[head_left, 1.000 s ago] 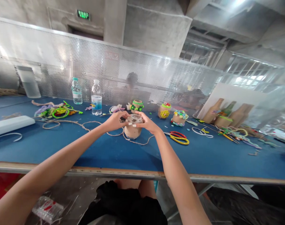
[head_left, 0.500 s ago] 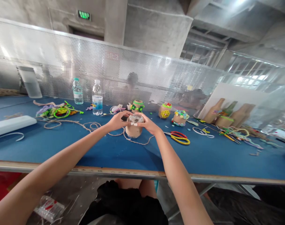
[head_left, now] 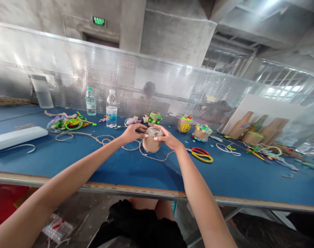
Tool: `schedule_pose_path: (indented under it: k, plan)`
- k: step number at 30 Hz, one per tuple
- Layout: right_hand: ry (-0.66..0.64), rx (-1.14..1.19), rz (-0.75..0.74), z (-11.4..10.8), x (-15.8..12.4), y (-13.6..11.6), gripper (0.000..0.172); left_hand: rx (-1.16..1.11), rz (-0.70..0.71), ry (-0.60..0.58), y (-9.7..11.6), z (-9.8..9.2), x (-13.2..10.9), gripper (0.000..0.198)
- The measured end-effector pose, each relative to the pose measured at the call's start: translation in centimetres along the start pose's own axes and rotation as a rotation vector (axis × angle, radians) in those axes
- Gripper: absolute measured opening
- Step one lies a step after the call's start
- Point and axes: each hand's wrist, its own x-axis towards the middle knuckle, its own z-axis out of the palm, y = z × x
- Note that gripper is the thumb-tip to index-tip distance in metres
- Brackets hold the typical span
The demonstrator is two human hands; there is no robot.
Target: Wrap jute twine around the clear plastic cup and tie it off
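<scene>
In front of me a jar (head_left: 151, 144) stands on the table, wrapped in brown twine, with a bare clear glass part on top. My right hand (head_left: 169, 138) grips its right side, the thumb lying across the front near the upper edge of the wrapping. On the other side my left hand (head_left: 133, 133) is curved against the jar, thumb and fingertips near the edge where twine meets glass. Whether a twine end is pinched there I cannot make out. Loose twine (head_left: 157, 159) loops on the table around the jar's base and trails left.
Scissors (head_left: 202, 155) with red and yellow handles lie right of my right hand. Behind stand decorated jars (head_left: 184, 124) and two water bottles (head_left: 111, 112). Colourful pipe cleaners (head_left: 69, 121) and a white glue gun-like bar (head_left: 17, 138) are left. Twine-wrapped bottles (head_left: 240, 125) stand right.
The whole view has shifted slightly, so things appear a little further right. My left hand's fingers have drawn back a little from the jar's top; the right hand still grips it.
</scene>
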Motion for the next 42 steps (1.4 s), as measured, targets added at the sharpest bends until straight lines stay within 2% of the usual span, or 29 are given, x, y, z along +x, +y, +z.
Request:
schedule_pose_path:
  k: [4,8,13,16,18,20,22,26,29,32,37,42]
  plan:
    - [0.009,0.025,-0.016,0.3,0.1,0.3,0.073,-0.032,-0.017,0.015,-0.1,0.1,0.1,0.039]
    - [0.073,0.047,-0.018,1.2,0.0,-0.1,0.084,-0.058,-0.062,0.03,-0.3,0.1,0.2,0.039]
    - [0.134,-0.004,-0.049,2.6,-0.1,-1.0,0.09,0.077,0.013,-0.024,0.0,-1.5,0.0,0.047]
    - [0.096,0.002,-0.073,3.6,0.0,-1.5,0.089,0.145,0.086,-0.109,0.8,-3.5,0.0,0.064]
    - [0.033,0.029,-0.084,4.5,0.3,-1.8,0.089,0.129,0.118,-0.221,1.4,-5.1,0.0,0.073]
    - [-0.064,0.061,-0.075,5.4,1.0,-2.0,0.089,0.067,0.098,-0.36,1.7,-6.6,-0.2,0.078]
    - [-0.128,0.095,-0.052,6.3,2.0,-2.0,0.089,-0.008,0.039,-0.443,1.7,-8.1,-0.6,0.078]
    - [-0.1,0.155,-0.021,7.9,4.6,-1.5,0.087,-0.064,-0.03,-0.402,0.8,-10.2,-1.5,0.065]
    - [-0.088,0.183,-0.001,9.0,5.8,-1.1,0.086,-0.054,-0.046,-0.405,0.1,-11.1,-2.0,0.062]
    - [-0.089,0.194,0.032,9.5,5.8,-0.9,0.085,-0.039,-0.072,-0.422,-0.1,-11.4,-2.3,0.06]
    - [-0.065,0.155,0.047,9.7,4.8,-0.3,0.074,-0.011,-0.125,-0.431,0.4,-11.5,-2.3,0.067]
    - [-0.008,0.153,0.005,10.3,4.6,0.7,0.087,-0.078,-0.17,-0.406,0.3,-11.5,-2.7,0.065]
